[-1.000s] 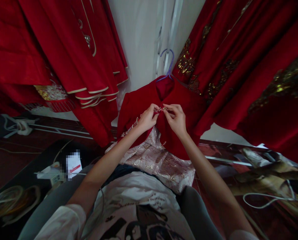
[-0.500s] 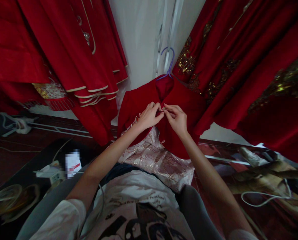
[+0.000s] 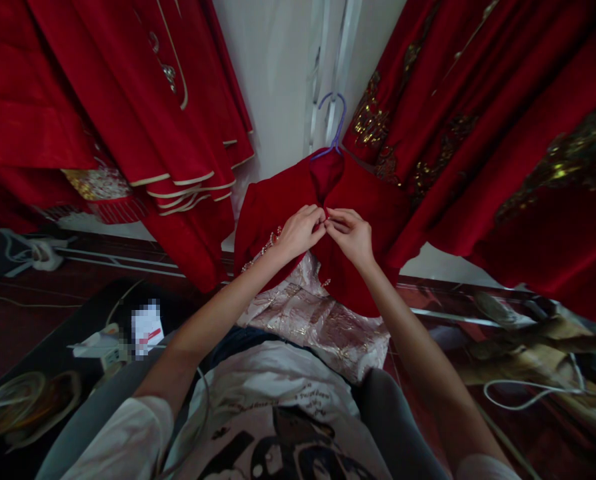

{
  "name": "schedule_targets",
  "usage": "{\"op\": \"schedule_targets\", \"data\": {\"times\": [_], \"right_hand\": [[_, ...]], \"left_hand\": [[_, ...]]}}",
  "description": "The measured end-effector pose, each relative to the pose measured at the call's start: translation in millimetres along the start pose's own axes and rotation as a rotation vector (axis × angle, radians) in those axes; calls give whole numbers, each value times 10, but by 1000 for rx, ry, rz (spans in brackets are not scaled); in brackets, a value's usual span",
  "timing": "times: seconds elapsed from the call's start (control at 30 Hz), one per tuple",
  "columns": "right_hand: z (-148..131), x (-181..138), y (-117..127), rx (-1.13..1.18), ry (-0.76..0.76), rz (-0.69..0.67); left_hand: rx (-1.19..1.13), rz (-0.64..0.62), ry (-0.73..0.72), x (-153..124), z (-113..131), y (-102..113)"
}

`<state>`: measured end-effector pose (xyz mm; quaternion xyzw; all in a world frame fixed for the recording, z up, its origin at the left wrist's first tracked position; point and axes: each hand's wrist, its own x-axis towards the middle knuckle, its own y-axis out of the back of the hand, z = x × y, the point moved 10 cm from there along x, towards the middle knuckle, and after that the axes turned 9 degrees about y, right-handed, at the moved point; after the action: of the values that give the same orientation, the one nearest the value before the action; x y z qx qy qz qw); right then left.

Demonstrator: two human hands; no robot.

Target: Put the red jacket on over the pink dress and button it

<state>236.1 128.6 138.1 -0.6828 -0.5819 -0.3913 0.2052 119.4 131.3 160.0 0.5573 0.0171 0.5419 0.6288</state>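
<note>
- Left hand (image 3: 301, 230) and right hand (image 3: 352, 235) are being pinched shut on the red garment (image 3: 378, 207), fingertips meeting.
- Its beaded front opening is being held between them, below the hanger (image 3: 334, 127).

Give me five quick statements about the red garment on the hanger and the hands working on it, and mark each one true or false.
1. Both hands meet at the front of the red garment. True: the left hand and right hand pinch it together just below the collar.
2. The garment hangs on a green hanger. False: the hanger hook is purple-blue.
3. A pale gold patterned fabric lies below the red garment, over the person's lap. True.
4. The right hand holds scissors. False: its grip is on the garment only.
5. Other red garments hang at both sides. True.
</note>
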Motion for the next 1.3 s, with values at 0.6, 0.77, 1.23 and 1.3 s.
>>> {"op": "schedule_targets", "data": {"times": [0.6,0.77,1.23,1.3], "right_hand": [[251,-747,-12,-507,83,-47],[234,-555,425,-157,-66,121],[-166,-488,-83,-93,-205,-343],[-14,-541,-102,-99,-234,-350]], "left_hand": [[-863,92,457,-524,-568,-184],[-886,-79,528,-600,-552,-417],[-1132,-197,820,-811,-531,-542],[-1076,-164,817,-836,-574,-569]]}}
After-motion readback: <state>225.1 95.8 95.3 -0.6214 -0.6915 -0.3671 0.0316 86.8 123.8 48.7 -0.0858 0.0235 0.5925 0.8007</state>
